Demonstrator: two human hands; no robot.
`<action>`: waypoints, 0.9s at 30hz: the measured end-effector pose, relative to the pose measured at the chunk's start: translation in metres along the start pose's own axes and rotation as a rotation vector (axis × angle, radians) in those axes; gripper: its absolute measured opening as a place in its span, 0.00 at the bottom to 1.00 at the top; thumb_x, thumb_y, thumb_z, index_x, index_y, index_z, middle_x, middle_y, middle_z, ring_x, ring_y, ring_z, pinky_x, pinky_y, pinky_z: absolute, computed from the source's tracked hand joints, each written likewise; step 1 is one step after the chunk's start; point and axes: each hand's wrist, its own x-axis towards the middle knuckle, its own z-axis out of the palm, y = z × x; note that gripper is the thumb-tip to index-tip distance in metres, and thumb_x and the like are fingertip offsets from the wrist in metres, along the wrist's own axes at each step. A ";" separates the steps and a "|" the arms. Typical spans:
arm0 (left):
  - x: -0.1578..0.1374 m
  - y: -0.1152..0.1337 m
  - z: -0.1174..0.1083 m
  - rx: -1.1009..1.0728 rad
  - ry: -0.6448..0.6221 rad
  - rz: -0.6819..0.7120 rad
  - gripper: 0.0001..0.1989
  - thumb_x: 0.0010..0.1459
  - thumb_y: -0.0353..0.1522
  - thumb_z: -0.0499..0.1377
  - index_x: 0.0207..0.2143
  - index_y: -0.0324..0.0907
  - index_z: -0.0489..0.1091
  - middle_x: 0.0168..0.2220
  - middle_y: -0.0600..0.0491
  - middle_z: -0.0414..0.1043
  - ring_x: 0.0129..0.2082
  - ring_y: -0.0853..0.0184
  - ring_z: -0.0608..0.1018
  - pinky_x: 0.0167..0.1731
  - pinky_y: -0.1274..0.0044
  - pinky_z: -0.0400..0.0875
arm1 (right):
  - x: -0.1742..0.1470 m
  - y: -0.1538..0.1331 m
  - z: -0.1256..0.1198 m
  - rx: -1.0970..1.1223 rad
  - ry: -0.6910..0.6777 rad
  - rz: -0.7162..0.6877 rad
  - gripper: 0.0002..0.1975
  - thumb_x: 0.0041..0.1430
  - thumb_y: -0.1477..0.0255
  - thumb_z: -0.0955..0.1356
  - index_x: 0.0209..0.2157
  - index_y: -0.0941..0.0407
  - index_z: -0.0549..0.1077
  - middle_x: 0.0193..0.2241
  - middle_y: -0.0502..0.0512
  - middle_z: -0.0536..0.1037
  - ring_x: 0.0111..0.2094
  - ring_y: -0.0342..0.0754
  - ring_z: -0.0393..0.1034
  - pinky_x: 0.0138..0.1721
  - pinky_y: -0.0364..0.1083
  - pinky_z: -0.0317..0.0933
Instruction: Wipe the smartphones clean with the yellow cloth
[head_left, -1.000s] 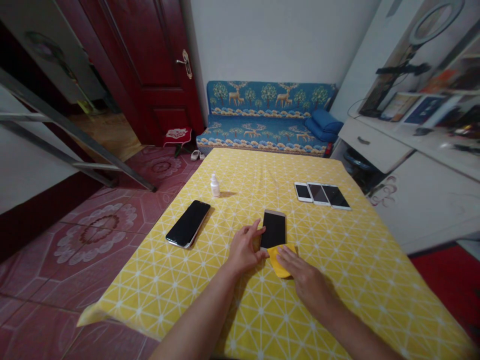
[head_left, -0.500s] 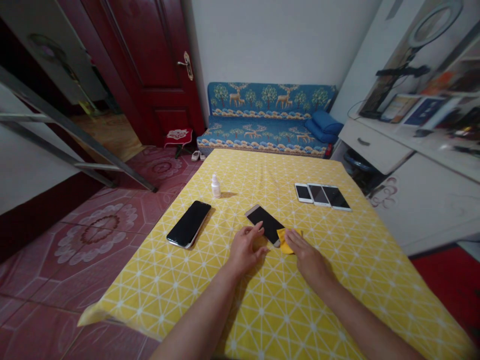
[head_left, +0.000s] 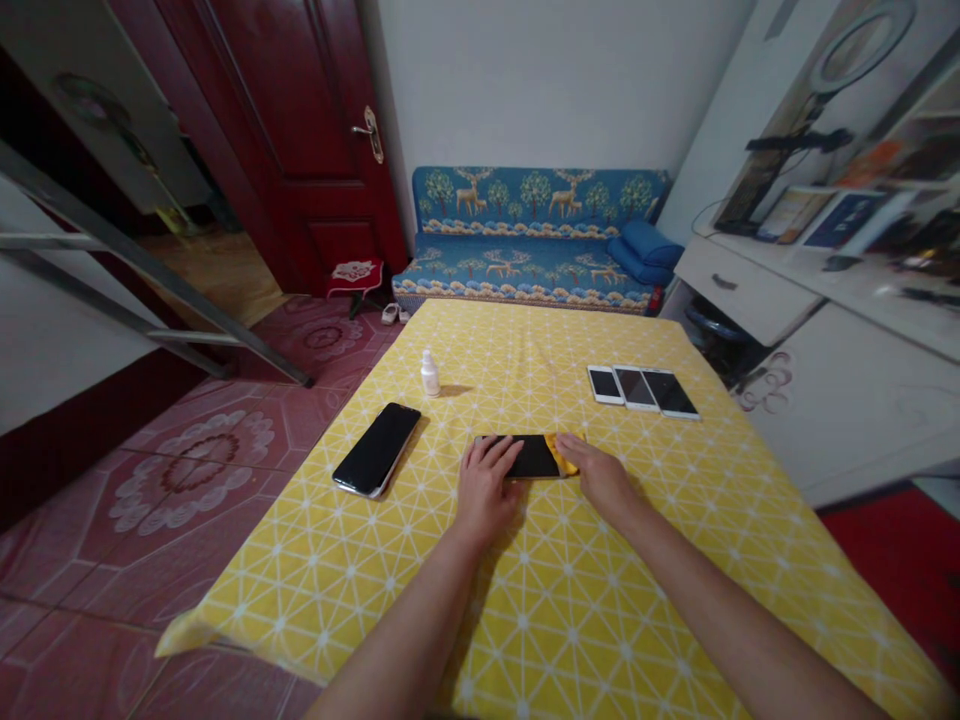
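Note:
A smartphone (head_left: 531, 457) with a dark screen lies crosswise on the table between my hands. My left hand (head_left: 486, 482) covers its left end, fingers over the glass and thumb by the near edge, gripping it. At the right end, my right hand (head_left: 600, 475) presses a small yellow cloth (head_left: 559, 455) onto the screen, its fingers closed together on the cloth. The cloth hides that end of the phone. Left of my hands rests a larger black smartphone (head_left: 379, 450). A small white spray bottle (head_left: 430, 375) stands upright beyond it.
Three white-framed phones (head_left: 637, 388) lie side by side at the table's right. The table wears a yellow patterned cloth (head_left: 525, 620). Behind it stands a blue sofa (head_left: 510, 250); a white cabinet (head_left: 847, 400) is on the right and a metal ladder-like frame (head_left: 187, 300) on the left.
The phone has turned from slanted to crosswise. My left hand has moved onto its left end, and my right hand has brought the cloth up onto the right end of the screen.

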 end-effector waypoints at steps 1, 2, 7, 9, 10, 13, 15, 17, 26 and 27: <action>0.001 -0.001 0.001 0.018 -0.015 -0.025 0.31 0.53 0.32 0.63 0.60 0.46 0.63 0.61 0.49 0.64 0.62 0.53 0.61 0.61 0.55 0.54 | -0.001 0.000 -0.001 0.000 -0.002 0.006 0.35 0.48 0.89 0.57 0.54 0.50 0.73 0.57 0.48 0.70 0.59 0.47 0.64 0.63 0.54 0.56; 0.002 -0.002 0.001 0.032 -0.032 -0.049 0.31 0.54 0.33 0.62 0.61 0.44 0.62 0.63 0.48 0.61 0.64 0.52 0.59 0.62 0.54 0.53 | -0.002 -0.001 -0.001 -0.002 -0.007 0.010 0.36 0.48 0.90 0.57 0.54 0.50 0.73 0.57 0.49 0.70 0.59 0.47 0.64 0.63 0.53 0.56; 0.002 -0.002 0.004 0.047 -0.071 -0.098 0.28 0.57 0.36 0.60 0.59 0.40 0.64 0.64 0.47 0.59 0.66 0.52 0.57 0.64 0.55 0.50 | -0.020 -0.009 -0.002 -0.025 -0.032 -0.059 0.38 0.47 0.90 0.57 0.56 0.50 0.70 0.58 0.50 0.69 0.61 0.46 0.61 0.64 0.53 0.54; 0.002 -0.003 0.005 0.034 -0.060 -0.104 0.28 0.56 0.36 0.61 0.59 0.40 0.64 0.64 0.47 0.60 0.66 0.52 0.57 0.64 0.55 0.50 | -0.035 -0.015 -0.001 -0.026 -0.030 -0.084 0.38 0.48 0.90 0.56 0.58 0.50 0.68 0.59 0.51 0.68 0.62 0.45 0.60 0.64 0.54 0.54; 0.002 -0.003 0.005 0.027 -0.055 -0.105 0.28 0.56 0.36 0.61 0.59 0.40 0.64 0.64 0.47 0.60 0.65 0.52 0.58 0.64 0.55 0.51 | -0.043 -0.018 0.000 -0.029 -0.025 -0.089 0.38 0.48 0.90 0.56 0.58 0.50 0.67 0.59 0.51 0.68 0.62 0.45 0.59 0.64 0.54 0.54; 0.002 -0.003 0.005 0.012 -0.050 -0.096 0.28 0.56 0.35 0.61 0.59 0.40 0.64 0.64 0.47 0.60 0.65 0.51 0.58 0.63 0.53 0.51 | -0.060 -0.030 -0.001 -0.054 -0.016 -0.091 0.39 0.48 0.91 0.55 0.59 0.51 0.66 0.60 0.52 0.66 0.63 0.44 0.56 0.64 0.53 0.55; 0.002 -0.004 0.005 0.007 -0.053 -0.084 0.28 0.56 0.35 0.61 0.59 0.41 0.64 0.64 0.47 0.60 0.65 0.51 0.58 0.63 0.52 0.51 | -0.063 -0.035 -0.002 -0.065 -0.016 -0.082 0.39 0.47 0.91 0.54 0.59 0.52 0.67 0.60 0.52 0.66 0.64 0.45 0.56 0.64 0.54 0.54; 0.002 -0.004 0.005 0.003 -0.057 -0.071 0.28 0.56 0.34 0.60 0.59 0.41 0.64 0.64 0.48 0.60 0.65 0.52 0.57 0.63 0.52 0.51 | -0.058 -0.038 -0.004 -0.074 -0.017 -0.066 0.38 0.48 0.91 0.55 0.57 0.54 0.69 0.59 0.54 0.68 0.63 0.46 0.58 0.64 0.55 0.54; 0.001 -0.004 0.003 -0.034 -0.048 -0.037 0.26 0.54 0.30 0.60 0.57 0.41 0.68 0.62 0.49 0.63 0.63 0.54 0.61 0.63 0.55 0.55 | 0.006 -0.028 0.001 -0.016 -0.023 0.054 0.32 0.49 0.88 0.57 0.53 0.54 0.74 0.57 0.53 0.70 0.61 0.50 0.62 0.64 0.55 0.54; 0.001 -0.004 0.003 -0.042 -0.040 -0.028 0.26 0.54 0.29 0.60 0.56 0.41 0.69 0.62 0.49 0.64 0.62 0.54 0.62 0.62 0.56 0.57 | 0.013 -0.026 0.003 -0.008 -0.020 0.067 0.32 0.50 0.88 0.58 0.52 0.53 0.74 0.57 0.52 0.71 0.61 0.50 0.62 0.64 0.55 0.54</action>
